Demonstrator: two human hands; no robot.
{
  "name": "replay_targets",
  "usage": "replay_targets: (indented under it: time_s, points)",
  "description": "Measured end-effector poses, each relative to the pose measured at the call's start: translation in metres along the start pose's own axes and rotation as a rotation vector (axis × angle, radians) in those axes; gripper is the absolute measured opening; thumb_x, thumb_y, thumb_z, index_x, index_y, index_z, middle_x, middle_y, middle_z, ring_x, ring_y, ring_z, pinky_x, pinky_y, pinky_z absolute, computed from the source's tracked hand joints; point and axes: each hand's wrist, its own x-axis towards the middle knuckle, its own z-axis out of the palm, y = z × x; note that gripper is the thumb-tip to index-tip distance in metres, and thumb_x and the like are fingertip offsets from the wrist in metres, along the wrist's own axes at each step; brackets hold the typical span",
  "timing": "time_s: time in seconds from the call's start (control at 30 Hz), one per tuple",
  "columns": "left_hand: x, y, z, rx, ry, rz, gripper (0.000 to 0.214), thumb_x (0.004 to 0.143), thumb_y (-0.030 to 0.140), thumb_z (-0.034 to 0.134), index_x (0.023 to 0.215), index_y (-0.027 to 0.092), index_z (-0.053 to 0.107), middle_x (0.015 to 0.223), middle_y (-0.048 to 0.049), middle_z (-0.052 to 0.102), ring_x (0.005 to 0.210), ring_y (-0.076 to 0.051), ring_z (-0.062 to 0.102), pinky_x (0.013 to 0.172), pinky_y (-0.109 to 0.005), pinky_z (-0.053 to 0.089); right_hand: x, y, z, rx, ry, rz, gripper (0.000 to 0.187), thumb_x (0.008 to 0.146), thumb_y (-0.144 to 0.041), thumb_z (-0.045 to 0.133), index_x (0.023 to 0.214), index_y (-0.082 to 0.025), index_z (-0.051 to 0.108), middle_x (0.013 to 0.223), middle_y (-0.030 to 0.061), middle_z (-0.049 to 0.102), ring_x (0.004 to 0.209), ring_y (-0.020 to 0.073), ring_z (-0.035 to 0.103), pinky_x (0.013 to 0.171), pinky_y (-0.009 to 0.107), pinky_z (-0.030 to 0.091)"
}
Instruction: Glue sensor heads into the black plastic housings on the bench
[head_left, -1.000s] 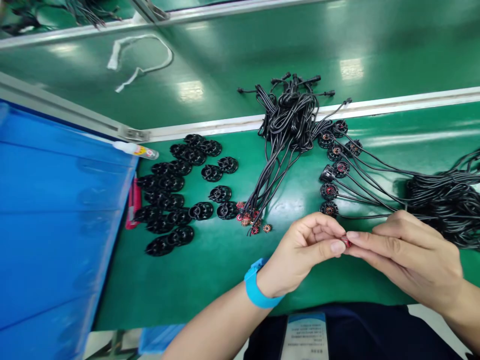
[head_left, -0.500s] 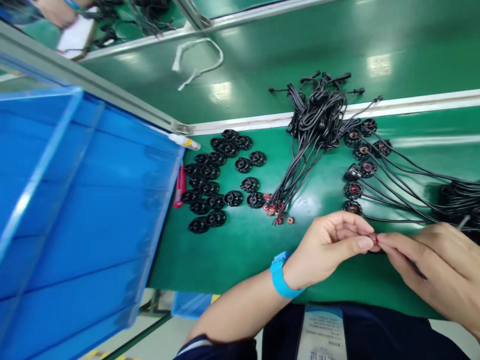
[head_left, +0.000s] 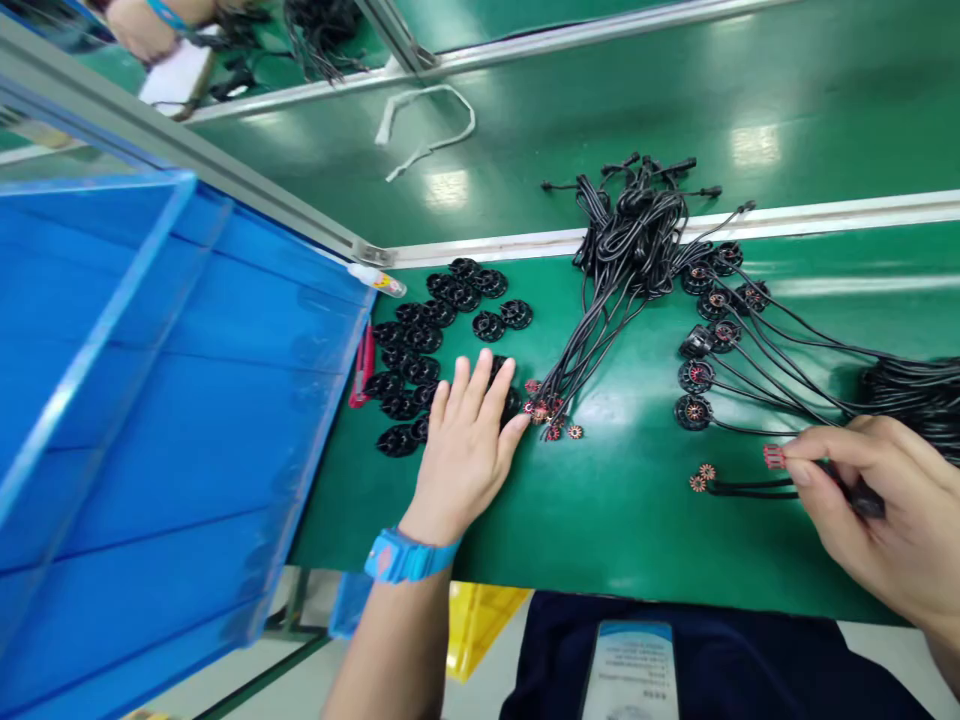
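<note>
My left hand, wearing a blue wristband, is palm down with its fingers spread. Its fingertips reach over a few black round slotted parts and partly hide them. At the right, my right hand pinches a small red-and-copper coil between thumb and finger; a black piece shows inside the hand, its kind unclear. Below and left of that coil, two loose copper-coloured coils lie on the table at the ends of black cables. Several more black round parts stand left of my left hand.
A pile of black cables ends in red coils mid-table. Black round parts with cables line the right side. A large blue bin borders the left, beside a red tool and white bottle. Another person's arm shows top left.
My left hand has let go of the red coil, moved left and opened over the black round parts. My right hand keeps the coil, slightly farther right. The view has shifted a little.
</note>
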Motion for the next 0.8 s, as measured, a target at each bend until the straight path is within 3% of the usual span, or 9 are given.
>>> replay_targets:
  time_s: [0.13,0.23,0.3,0.37,0.47,0.6,0.7,0.8]
  points:
    - [-0.054,0.003,0.009,0.041,0.018,0.015,0.065,0.104,0.032,0.044,0.164,0.021,0.021,0.17,-0.016,0.029,0.159,-0.035,0.021,0.126,-0.057,0.02,0.0,-0.002,0.008,-0.02,-0.075,-0.034,0.004,0.097,-0.019,0.064,0.101,-0.021,0.065,0.075,-0.0017,0.064,0.056,0.0095,0.053,0.059,0.028,0.042]
    - [-0.09,0.023,0.006,0.046,0.004,0.107,0.071,0.102,0.025,0.048,0.165,0.017,0.016,0.17,-0.0164,0.026,0.161,-0.029,0.012,0.13,-0.048,0.01,-0.003,-0.004,0.02,-0.155,-0.167,-0.15,0.006,0.099,-0.021,0.06,0.095,-0.02,0.065,0.071,-0.0019,0.059,0.056,0.0109,0.052,0.058,0.03,0.039]
    - [-0.099,0.041,0.005,0.024,-0.03,0.21,0.073,0.1,0.024,0.051,0.164,0.015,0.018,0.169,-0.0159,0.031,0.162,-0.026,0.008,0.13,-0.045,0.004,-0.007,-0.004,0.027,-0.255,-0.21,-0.215,0.012,0.101,-0.022,0.056,0.093,-0.02,0.064,0.069,-0.0022,0.055,0.055,0.0113,0.05,0.056,0.032,0.036]
    - [-0.093,0.063,0.005,-0.016,-0.087,0.316,0.072,0.1,0.029,0.054,0.163,0.015,0.023,0.166,-0.0137,0.038,0.161,-0.027,0.013,0.131,-0.043,0.003,-0.01,-0.001,0.032,-0.305,-0.245,-0.248,0.014,0.102,-0.023,0.054,0.094,-0.019,0.064,0.07,-0.0021,0.055,0.054,0.0113,0.05,0.055,0.032,0.036]
    - [-0.063,0.091,0.008,-0.115,-0.145,0.438,0.066,0.1,0.039,0.055,0.16,0.02,0.033,0.161,-0.0093,0.047,0.155,-0.029,0.033,0.13,-0.044,0.009,-0.015,0.003,0.034,-0.354,-0.291,-0.266,0.01,0.101,-0.021,0.055,0.1,-0.018,0.064,0.074,-0.0015,0.06,0.052,0.0111,0.051,0.053,0.032,0.035]
    - [-0.015,0.112,0.011,-0.204,-0.179,0.566,0.062,0.102,0.038,0.054,0.158,0.018,0.036,0.163,-0.0083,0.045,0.154,-0.032,0.034,0.126,-0.05,0.019,-0.02,0.003,0.033,-0.319,-0.335,-0.251,0.011,0.1,-0.015,0.052,0.098,-0.017,0.063,0.073,-0.0008,0.064,0.048,0.0112,0.053,0.05,0.032,0.034]
    - [0.003,0.113,0.005,-0.247,-0.113,0.587,0.064,0.1,0.048,0.054,0.155,0.017,0.04,0.161,-0.0113,0.047,0.153,-0.036,0.033,0.124,-0.052,0.021,-0.02,0.0,0.032,-0.171,-0.401,-0.234,0.016,0.102,-0.016,0.049,0.094,-0.018,0.062,0.064,-0.0025,0.062,0.05,0.0115,0.057,0.05,0.03,0.036]
    - [0.005,0.105,-0.002,-0.292,0.043,0.524,0.061,0.092,0.06,0.063,0.136,0.018,0.061,0.139,-0.0146,0.065,0.137,-0.036,0.05,0.113,-0.049,0.033,-0.016,-0.002,0.027,-0.078,-0.358,-0.189,0.011,0.102,-0.017,0.052,0.099,-0.019,0.063,0.075,-0.0018,0.069,0.055,0.0104,0.061,0.053,0.029,0.042]
